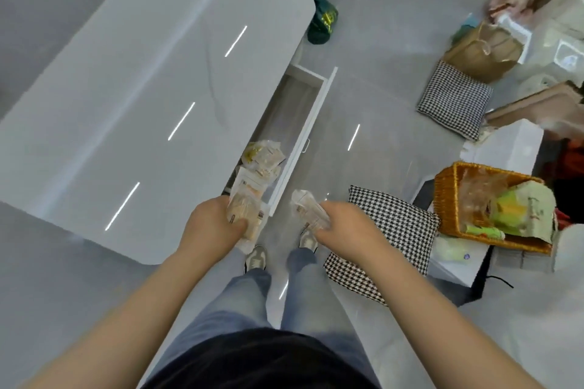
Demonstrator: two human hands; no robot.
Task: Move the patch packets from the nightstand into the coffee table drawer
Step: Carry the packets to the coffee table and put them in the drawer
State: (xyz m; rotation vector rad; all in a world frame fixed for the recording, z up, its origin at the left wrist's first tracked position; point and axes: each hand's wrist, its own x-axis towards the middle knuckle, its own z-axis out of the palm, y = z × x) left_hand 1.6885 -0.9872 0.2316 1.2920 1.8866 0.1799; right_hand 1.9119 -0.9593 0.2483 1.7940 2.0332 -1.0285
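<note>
A stack of patch packets [242, 215] is held in the curled fingers of the left grip [212, 224] over the near end of the open coffee-table drawer [289, 107], where other packets [264, 157] are already laid, while a second bundle [308, 209] is clutched by the right grip [343, 224] just beside the drawer's front panel.
</note>
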